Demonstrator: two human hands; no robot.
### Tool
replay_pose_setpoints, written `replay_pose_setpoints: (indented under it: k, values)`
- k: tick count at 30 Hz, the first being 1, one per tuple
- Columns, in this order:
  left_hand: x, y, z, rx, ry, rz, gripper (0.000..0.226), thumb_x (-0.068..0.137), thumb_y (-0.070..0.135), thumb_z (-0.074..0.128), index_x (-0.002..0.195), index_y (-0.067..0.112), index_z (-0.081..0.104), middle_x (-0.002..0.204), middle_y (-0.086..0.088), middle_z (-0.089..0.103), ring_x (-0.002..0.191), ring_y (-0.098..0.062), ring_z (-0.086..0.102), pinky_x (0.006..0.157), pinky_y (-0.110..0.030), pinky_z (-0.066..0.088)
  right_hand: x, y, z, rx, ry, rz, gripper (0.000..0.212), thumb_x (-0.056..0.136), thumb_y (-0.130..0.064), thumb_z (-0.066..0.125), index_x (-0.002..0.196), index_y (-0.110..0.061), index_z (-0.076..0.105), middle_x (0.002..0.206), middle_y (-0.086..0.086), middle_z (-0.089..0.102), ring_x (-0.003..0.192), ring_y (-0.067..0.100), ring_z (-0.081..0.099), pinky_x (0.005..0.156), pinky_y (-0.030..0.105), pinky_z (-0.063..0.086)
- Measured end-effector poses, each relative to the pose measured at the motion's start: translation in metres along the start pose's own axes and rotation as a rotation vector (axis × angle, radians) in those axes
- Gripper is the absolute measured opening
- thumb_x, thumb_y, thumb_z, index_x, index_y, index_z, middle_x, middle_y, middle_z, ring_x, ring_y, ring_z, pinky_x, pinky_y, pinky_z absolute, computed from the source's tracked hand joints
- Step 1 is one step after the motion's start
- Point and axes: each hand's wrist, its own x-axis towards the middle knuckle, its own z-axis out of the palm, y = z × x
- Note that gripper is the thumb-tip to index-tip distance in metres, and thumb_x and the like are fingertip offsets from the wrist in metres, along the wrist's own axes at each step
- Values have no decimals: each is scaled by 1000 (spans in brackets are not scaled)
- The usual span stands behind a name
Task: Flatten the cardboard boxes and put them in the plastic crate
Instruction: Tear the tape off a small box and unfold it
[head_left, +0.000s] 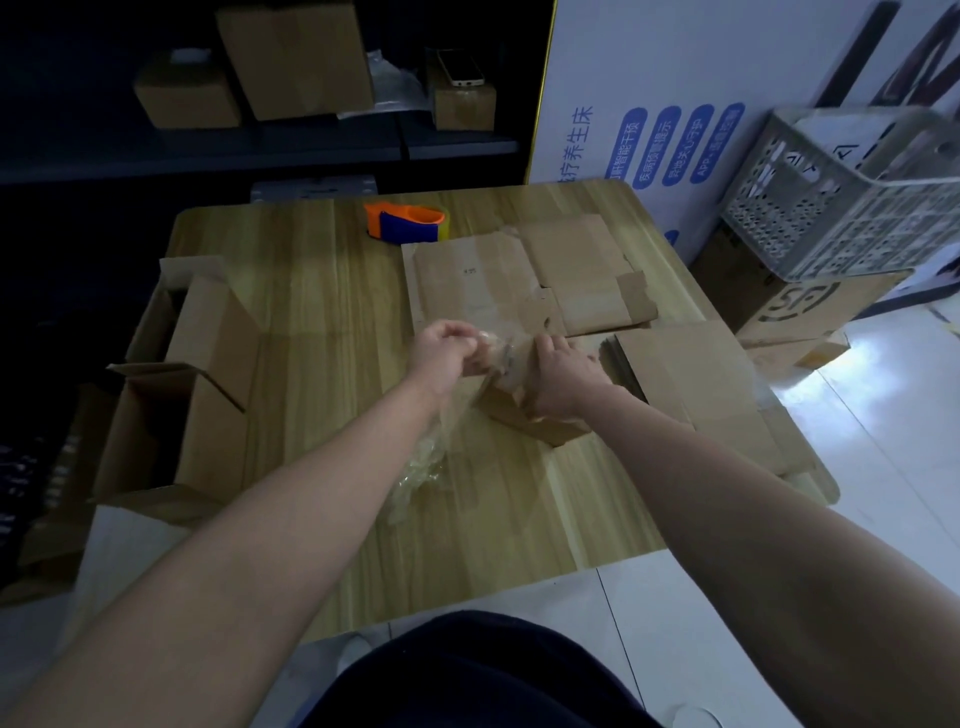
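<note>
On the wooden table (322, 322) my left hand (441, 353) grips a strip of clear packing tape (421, 467) that hangs down crumpled toward the table. My right hand (563, 376) holds the edge of a small cardboard box (524, 415) lying in front of me. Flattened cardboard boxes (519, 280) lie spread behind my hands, and another flat piece (696, 384) lies at the right table edge. The grey plastic crate (852, 208) stands tilted at the far right, on top of a cardboard carton.
An orange and blue tape dispenser (408, 223) sits at the table's back. Open cardboard boxes (197, 384) stand at the left edge. A dark shelf (291, 140) behind holds more boxes. White floor tiles (883, 415) lie to the right.
</note>
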Motion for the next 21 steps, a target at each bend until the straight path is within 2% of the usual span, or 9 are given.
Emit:
replay_pose_setpoints:
  k: [2, 5, 7, 8, 11, 14, 17, 19, 21]
  values:
    - [7, 0, -17, -50, 153, -25, 24, 88, -9, 52, 76, 11, 58, 84, -8, 62, 72, -15, 61, 53, -19, 53, -1, 11, -4, 86, 17, -3, 96, 64, -39, 80, 139, -14, 25, 131, 7, 41, 121, 29, 43, 105, 52, 34]
    - [15, -7, -31, -20, 346, -86, 25, 88, -6, 55, 73, 14, 59, 84, -4, 64, 75, -15, 62, 58, -22, 51, 1, 14, -11, 138, 57, -25, 85, 64, -37, 76, 131, -14, 30, 117, 5, 42, 112, 28, 45, 99, 49, 39]
    - [19, -10, -34, 26, 463, -113, 26, 86, -3, 58, 70, 18, 60, 83, 1, 64, 74, -10, 60, 56, -17, 46, 4, 8, -15, 150, 75, -64, 81, 64, -39, 75, 128, -14, 31, 110, 2, 39, 109, 27, 45, 98, 48, 40]
    - [21, -11, -38, 47, 514, -119, 27, 85, -2, 59, 69, 20, 61, 86, 1, 64, 76, -10, 60, 57, -16, 45, 4, 7, -16, 163, 76, -67, 81, 64, -38, 75, 128, -14, 31, 110, 3, 40, 109, 27, 44, 98, 49, 39]
    - [24, -13, -62, 47, 688, -128, 32, 83, -6, 55, 65, 20, 57, 90, -3, 64, 84, -16, 61, 74, -22, 51, 3, 14, -19, 214, 73, -13, 81, 63, -32, 78, 127, -12, 33, 121, 7, 42, 112, 28, 44, 96, 50, 41]
    - [17, -19, -88, 214, 770, 9, 29, 80, -11, 46, 72, 12, 60, 83, -10, 64, 81, -25, 59, 68, -25, 44, 0, 26, -23, 189, 130, 59, 77, 66, -35, 75, 126, -12, 34, 123, 8, 42, 114, 29, 44, 94, 52, 43]
    - [2, -34, -100, 664, 657, 276, 23, 85, -8, 46, 89, 0, 66, 105, -21, 55, 88, -31, 56, 75, -27, 41, 1, 24, -27, 196, 171, 79, 78, 66, -36, 75, 127, -13, 33, 124, 7, 41, 116, 29, 42, 93, 53, 43]
    - [-11, -52, -98, 929, 441, 379, 20, 91, -1, 46, 96, 1, 65, 105, -14, 51, 86, -26, 52, 74, -30, 42, 2, 17, -25, 205, 165, 67, 82, 63, -36, 77, 129, -14, 32, 124, 7, 41, 117, 29, 40, 93, 53, 43]
    - [-24, -72, -91, 1108, 170, 364, 22, 95, 9, 42, 107, 5, 61, 97, -1, 50, 87, -20, 51, 80, -33, 43, 3, 9, -21, 205, 145, 39, 84, 62, -36, 78, 128, -13, 32, 123, 7, 41, 117, 30, 40, 95, 52, 42]
